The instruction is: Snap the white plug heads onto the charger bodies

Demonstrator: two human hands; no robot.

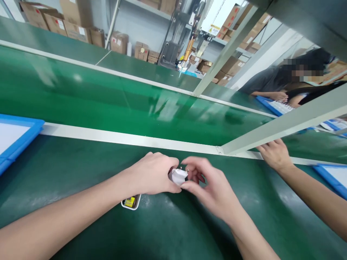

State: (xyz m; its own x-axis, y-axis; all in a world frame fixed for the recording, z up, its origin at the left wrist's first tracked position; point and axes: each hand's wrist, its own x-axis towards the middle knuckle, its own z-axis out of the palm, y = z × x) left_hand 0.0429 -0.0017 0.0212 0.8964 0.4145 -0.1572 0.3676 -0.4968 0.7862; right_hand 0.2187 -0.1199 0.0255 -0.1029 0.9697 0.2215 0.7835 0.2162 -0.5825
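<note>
My left hand (155,173) is closed around a small white plastic piece (179,177) with what look like short metal pins at its top. My right hand (210,178) curls round the piece's right side; its thumb appears to touch the lower edge and its index finger arches over the pins. The fingers cover much of the piece, so its full shape is hidden. Under my left wrist, partly covered, a small white tray (135,207) holds a yellow-labelled item (130,201) on the green worktable (89,224).
A green conveyor belt (108,101) runs behind a white rail (121,140); a slanted post (284,124) rises at right. Blue-rimmed trays (23,144) lie at both sides. Another person's hand (276,155) rests by the rail. Across the belt sits a co-worker (268,79); cartons (78,32) stand behind.
</note>
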